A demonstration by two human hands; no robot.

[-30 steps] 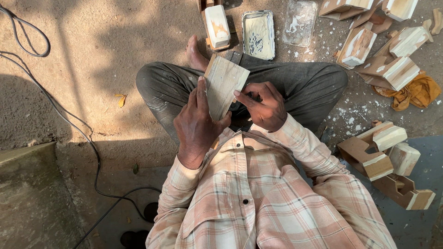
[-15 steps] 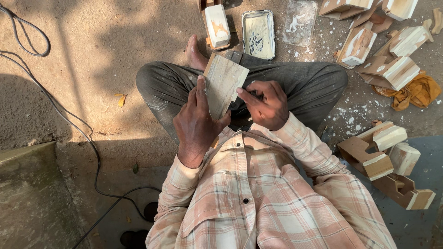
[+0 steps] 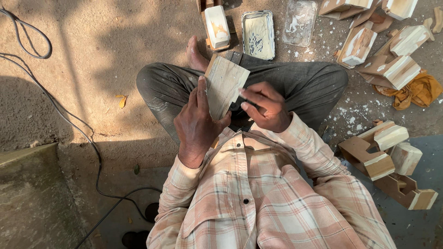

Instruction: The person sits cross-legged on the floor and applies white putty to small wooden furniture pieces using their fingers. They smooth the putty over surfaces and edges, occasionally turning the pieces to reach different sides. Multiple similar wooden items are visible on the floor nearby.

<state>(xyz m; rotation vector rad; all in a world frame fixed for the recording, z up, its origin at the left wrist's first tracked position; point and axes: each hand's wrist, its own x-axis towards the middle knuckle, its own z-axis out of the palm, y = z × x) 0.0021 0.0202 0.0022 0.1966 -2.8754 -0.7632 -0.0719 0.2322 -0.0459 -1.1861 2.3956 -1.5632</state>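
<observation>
Gripping a pale, flat wooden block [image 3: 224, 85] over my lap, my left hand [image 3: 197, 124] clasps its edge while my right hand's [image 3: 264, 107] fingertips press its face. Ahead on the sandy ground lie a rectangular metal tray [image 3: 258, 34] smeared with whitish paste and a clear plastic tray [image 3: 300, 22].

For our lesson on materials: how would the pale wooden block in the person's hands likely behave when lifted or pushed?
The wooden block looks stiff: it keeps straight edges while the left hand grips it. Probably fairly light, since one hand supports it. Its flat faces suggest it would slide, not roll; the whitish coating might feel smooth.
</observation>
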